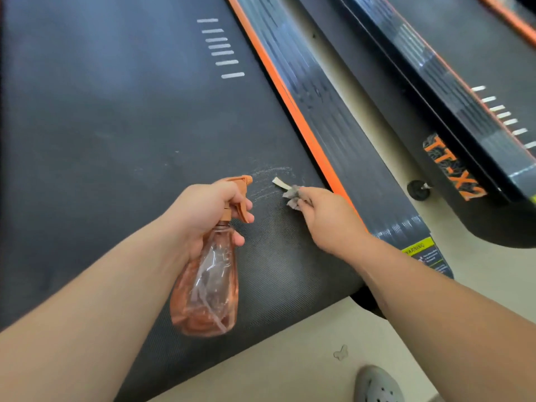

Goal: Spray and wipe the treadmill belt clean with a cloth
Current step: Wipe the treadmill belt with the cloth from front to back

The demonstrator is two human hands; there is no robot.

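The black treadmill belt [116,126] fills the left and middle of the view. My left hand [208,210] grips the neck of a clear orange spray bottle [207,288], a finger on its trigger and its nozzle pointing right at a pale wet patch [269,177] on the belt. My right hand [324,213] grips a small crumpled grey cloth [291,195] with a white tag, pressed on the belt just right of that patch, near the orange edge strip [293,111].
A black side rail [333,134] with a yellow warning label [423,253] runs along the belt's right. A second treadmill [464,117] marked TT-X2 stands further right. Beige floor [290,367] lies below the belt's end, with a grey shoe [377,385] and a small scrap [340,353].
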